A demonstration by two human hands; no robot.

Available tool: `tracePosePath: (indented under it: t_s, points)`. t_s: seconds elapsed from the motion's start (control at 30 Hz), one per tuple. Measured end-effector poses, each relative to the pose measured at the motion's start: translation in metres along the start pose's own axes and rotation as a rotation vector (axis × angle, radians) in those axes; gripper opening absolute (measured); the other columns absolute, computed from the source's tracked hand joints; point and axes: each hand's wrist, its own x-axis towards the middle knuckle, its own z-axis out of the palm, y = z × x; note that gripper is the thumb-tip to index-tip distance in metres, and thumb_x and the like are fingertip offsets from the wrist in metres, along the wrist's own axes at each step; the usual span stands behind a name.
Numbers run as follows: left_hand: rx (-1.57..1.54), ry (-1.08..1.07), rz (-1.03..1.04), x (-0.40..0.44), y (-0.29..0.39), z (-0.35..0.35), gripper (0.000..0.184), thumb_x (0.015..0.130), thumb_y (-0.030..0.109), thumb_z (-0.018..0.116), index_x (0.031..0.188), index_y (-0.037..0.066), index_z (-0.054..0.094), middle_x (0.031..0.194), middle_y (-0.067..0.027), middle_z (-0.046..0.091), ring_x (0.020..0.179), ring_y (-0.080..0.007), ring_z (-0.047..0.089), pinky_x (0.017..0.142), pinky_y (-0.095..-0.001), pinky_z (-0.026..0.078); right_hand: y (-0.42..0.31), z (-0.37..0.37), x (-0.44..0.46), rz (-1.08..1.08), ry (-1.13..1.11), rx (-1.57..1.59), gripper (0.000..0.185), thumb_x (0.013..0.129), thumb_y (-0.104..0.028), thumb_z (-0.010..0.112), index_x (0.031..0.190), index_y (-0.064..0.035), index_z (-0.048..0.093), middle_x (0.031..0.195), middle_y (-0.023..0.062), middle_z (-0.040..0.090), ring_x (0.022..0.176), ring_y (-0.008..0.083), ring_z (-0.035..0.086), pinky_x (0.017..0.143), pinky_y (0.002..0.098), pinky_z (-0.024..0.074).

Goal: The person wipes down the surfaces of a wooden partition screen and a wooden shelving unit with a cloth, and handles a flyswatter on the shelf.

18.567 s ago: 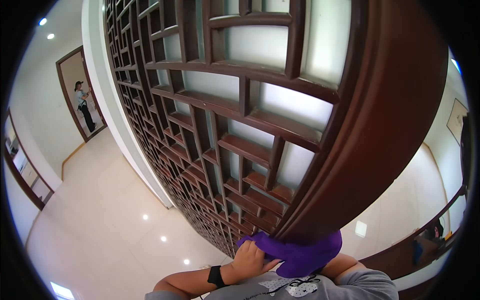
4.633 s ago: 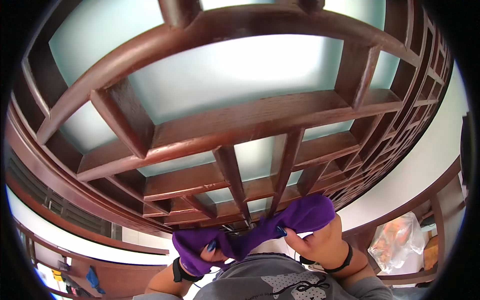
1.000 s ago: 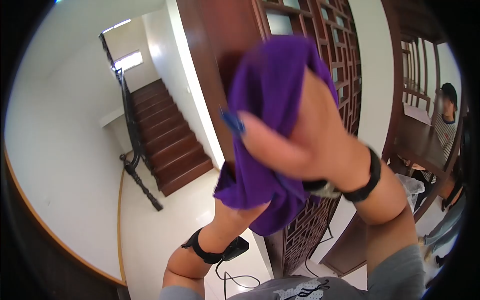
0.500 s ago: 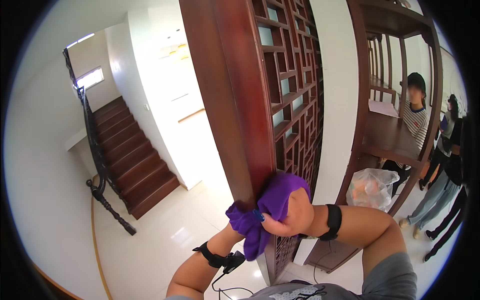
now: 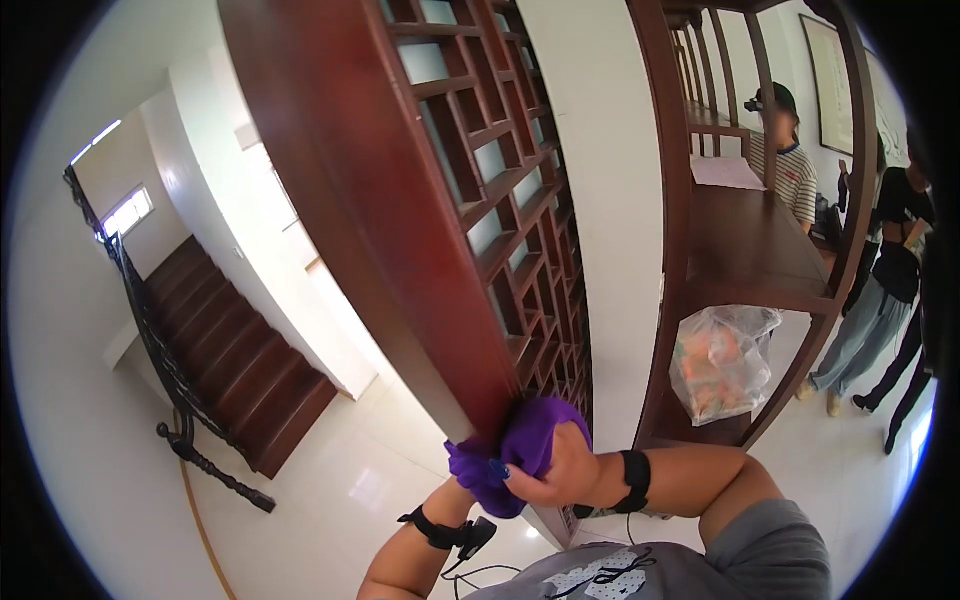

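Against the wooden post [image 5: 375, 235], right grip [image 5: 562, 470] closed over purple cloth [image 5: 535, 430].

No text can be read, whether on the grey shirt [image 5: 690, 575] or the wall hanging [image 5: 828, 88].

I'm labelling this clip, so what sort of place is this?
Probably inside a house or a furnished office: there's a dark wooden staircase, a tall wooden lattice screen and open wooden shelving. Which of the two, I can't tell.

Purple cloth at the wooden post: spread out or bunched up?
Bunched up: the purple cloth shows crumpled folds beside the right hand; its underside is hidden.
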Motion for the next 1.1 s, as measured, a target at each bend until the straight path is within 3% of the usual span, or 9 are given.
tracePosePath:
  t_s: [0.33, 0.53, 0.63, 0.73, 0.77, 0.83, 0.9, 0.97, 1.1]
  points:
    - [-0.135, 0.011, -0.064, 0.039, -0.044, -0.010, 0.055, 0.083, 0.020, 0.068, 0.132, 0.005, 0.047, 0.127, -0.0064, 0.054, 0.115, -0.0189, 0.053, 0.102, -0.0339, 0.040, 0.069, -0.013, -0.031, 0.198, 0.011, 0.203, 0.025, 0.075, -0.027, 0.068, 0.086, -0.0048, 0.064, 0.076, 0.0172, 0.062, 0.069, 0.0387, 0.059, 0.060, 0.0438, 0.0474]
    - [-0.200, -0.063, -0.111, 0.067, -0.061, -0.014, 0.060, 0.079, 0.019, 0.072, 0.132, 0.006, 0.047, 0.128, -0.0051, 0.053, 0.114, -0.0168, 0.052, 0.103, -0.0336, 0.039, 0.089, -0.013, -0.039, 0.174, 0.185, -0.075, 0.026, 0.075, -0.028, 0.068, 0.084, -0.0036, 0.064, 0.075, 0.0158, 0.062, 0.066, 0.0366, 0.059, 0.057, 0.0430, 0.0459]
    - [-0.177, -0.020, -0.413, 0.082, -0.062, -0.020, 0.058, 0.085, 0.026, 0.062, 0.135, 0.004, 0.043, 0.133, -0.0072, 0.049, 0.120, -0.0199, 0.049, 0.107, -0.0348, 0.034, 0.109, -0.014, -0.042, 0.079, 0.218, -0.131, 0.027, 0.071, -0.026, 0.071, 0.083, -0.0035, 0.063, 0.080, 0.0163, 0.061, 0.067, 0.0363, 0.057, 0.057, 0.0429, 0.0437]
    - [0.307, -0.258, -0.172, 0.094, -0.146, -0.054, 0.053, 0.090, 0.023, 0.057, 0.137, 0.004, 0.040, 0.134, -0.0107, 0.048, 0.119, -0.0229, 0.048, 0.105, -0.0342, 0.036, 0.121, -0.016, -0.042, 0.094, 0.208, -0.144, 0.028, 0.070, -0.026, 0.071, 0.085, -0.0037, 0.064, 0.083, 0.0147, 0.062, 0.071, 0.0363, 0.057, 0.061, 0.0425, 0.0445]
    - [-0.048, -0.194, -0.363, 0.098, -0.158, -0.070, 0.053, 0.092, 0.026, 0.053, 0.138, 0.005, 0.039, 0.135, -0.0093, 0.047, 0.122, -0.0220, 0.046, 0.107, -0.0340, 0.035, 0.124, -0.018, -0.039, 0.123, 0.195, -0.115, 0.029, 0.070, -0.027, 0.071, 0.086, -0.0037, 0.064, 0.084, 0.0138, 0.062, 0.072, 0.0361, 0.058, 0.063, 0.0423, 0.0451]
    - [-0.149, -0.173, -0.450, 0.106, -0.163, -0.079, 0.052, 0.094, 0.030, 0.047, 0.139, 0.005, 0.037, 0.137, -0.0083, 0.046, 0.124, -0.0213, 0.045, 0.108, -0.0338, 0.033, 0.146, -0.013, -0.052, 0.197, 0.080, -0.150, 0.038, 0.069, -0.028, 0.070, 0.096, -0.0031, 0.062, 0.094, 0.0145, 0.062, 0.081, 0.0370, 0.058, 0.072, 0.0434, 0.0456]
    - [0.343, -0.281, -0.203, 0.118, -0.153, -0.072, 0.053, 0.095, 0.032, 0.045, 0.139, 0.005, 0.037, 0.138, -0.0093, 0.045, 0.124, -0.0217, 0.046, 0.108, -0.0336, 0.034, 0.160, -0.009, -0.064, 0.252, 0.015, -0.265, 0.055, 0.069, -0.030, 0.068, 0.115, -0.0013, 0.058, 0.113, 0.0174, 0.061, 0.098, 0.0388, 0.059, 0.086, 0.0457, 0.0451]
    - [0.701, -0.308, 0.173, 0.143, -0.122, -0.058, 0.049, 0.093, 0.031, 0.050, 0.133, 0.005, 0.042, 0.130, -0.0106, 0.049, 0.117, -0.0223, 0.049, 0.103, -0.0345, 0.038, 0.148, -0.012, -0.027, 0.175, 0.183, -0.384, 0.033, 0.068, -0.031, 0.070, 0.089, -0.0055, 0.063, 0.090, 0.0132, 0.062, 0.081, 0.0357, 0.058, 0.073, 0.0444, 0.0456]
    - [0.524, -0.365, 0.291, 0.174, -0.102, -0.055, 0.050, 0.095, 0.034, 0.045, 0.135, 0.004, 0.040, 0.132, -0.0124, 0.048, 0.119, -0.0238, 0.049, 0.104, -0.0358, 0.037, 0.135, -0.036, 0.004, 0.071, 0.096, -0.643, 0.022, 0.066, -0.032, 0.070, 0.067, -0.0113, 0.064, 0.074, 0.0088, 0.062, 0.069, 0.0317, 0.058, 0.064, 0.0416, 0.0450]
